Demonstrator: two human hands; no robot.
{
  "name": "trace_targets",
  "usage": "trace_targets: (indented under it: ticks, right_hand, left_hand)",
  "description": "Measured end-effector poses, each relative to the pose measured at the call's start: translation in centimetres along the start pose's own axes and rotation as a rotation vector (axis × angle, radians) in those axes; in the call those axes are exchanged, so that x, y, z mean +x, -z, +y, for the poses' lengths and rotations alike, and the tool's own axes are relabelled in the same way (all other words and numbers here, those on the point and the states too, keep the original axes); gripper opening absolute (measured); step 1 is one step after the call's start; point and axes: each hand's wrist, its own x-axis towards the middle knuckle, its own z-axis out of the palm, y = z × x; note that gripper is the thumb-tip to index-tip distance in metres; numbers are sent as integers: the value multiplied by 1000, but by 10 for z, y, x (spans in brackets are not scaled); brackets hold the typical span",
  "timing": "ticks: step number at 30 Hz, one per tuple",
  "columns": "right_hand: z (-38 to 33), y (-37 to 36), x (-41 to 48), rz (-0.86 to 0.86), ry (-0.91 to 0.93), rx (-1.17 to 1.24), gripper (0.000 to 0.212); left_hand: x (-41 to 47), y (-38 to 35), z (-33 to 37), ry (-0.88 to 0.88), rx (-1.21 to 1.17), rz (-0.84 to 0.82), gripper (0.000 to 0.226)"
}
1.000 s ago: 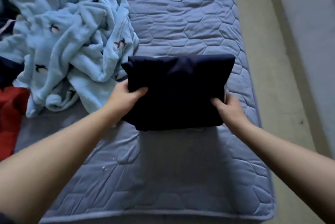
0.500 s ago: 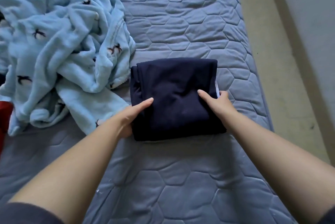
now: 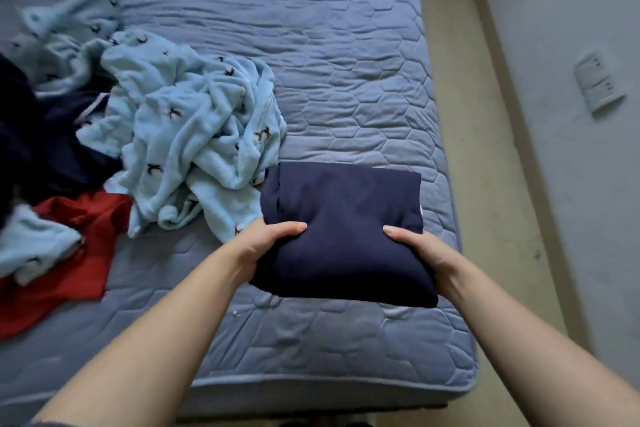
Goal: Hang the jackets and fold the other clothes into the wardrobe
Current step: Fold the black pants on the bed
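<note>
On my feed, a dark heap [image 3: 24, 142] lies at the far left, with a red garment [image 3: 69, 260] nearer and a crumpled blue fleece [image 3: 194, 136] to their right, all on the mattress [image 3: 346, 56]. My left hand [image 3: 266, 245] grips the left edge of the folded navy bundle [image 3: 346, 215], thumb on top. The bundle sits near the mattress's right edge, just beside the fleece. My right hand [image 3: 417, 250] grasps its right edge the same way. A wall outlet [image 3: 599, 84] is at the right.

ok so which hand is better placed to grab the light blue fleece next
Left. The left hand grips the folded navy garment on the side next to the light blue fleece; the right hand holds the far side, near the edge of the mattress. Both are occupied now.
</note>
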Motion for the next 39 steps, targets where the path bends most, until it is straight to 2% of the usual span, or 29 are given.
trace_targets:
  ticks: [2, 4, 10, 16, 23, 28, 31, 35, 39]
  right_hand:
    - [-10, -16, -49, -40, 2, 23, 47]
    - [-21, -35, -97, -109, 23, 31, 48]
    - [-57, -92, -211, -374, 88, -80, 48]
    - [-63, -138, -302, -590, 46, -274, 43]
    - [-43, -198, -383, -771, -18, -506, 42]
    - [0, -249, -439, -912, -64, -668, 44]
    - [40, -273, -477, -1015, -91, -786, 36]
    - [111, -294, -537, -1164, -97, -931, 46]
    - [198, -300, -611, -1327, -193, -1044, 41]
  left_hand:
    - [-59, 8, 13, 14, -62, -6, 62]
    - [-122, 17, 22, 5, -116, -17, 49]
    - [-292, 41, 23, -154, -269, 142, 29]
    - [-443, 31, -14, -299, -490, 349, 37]
    - [-570, 18, -87, -391, -831, 530, 51]
    - [-652, -5, -156, -461, -978, 732, 46]
    - [-700, -27, -207, -472, -1031, 853, 48]
    - [-768, -68, -285, -508, -1148, 1029, 49]
    - [-839, -120, -370, -519, -1292, 1194, 49]
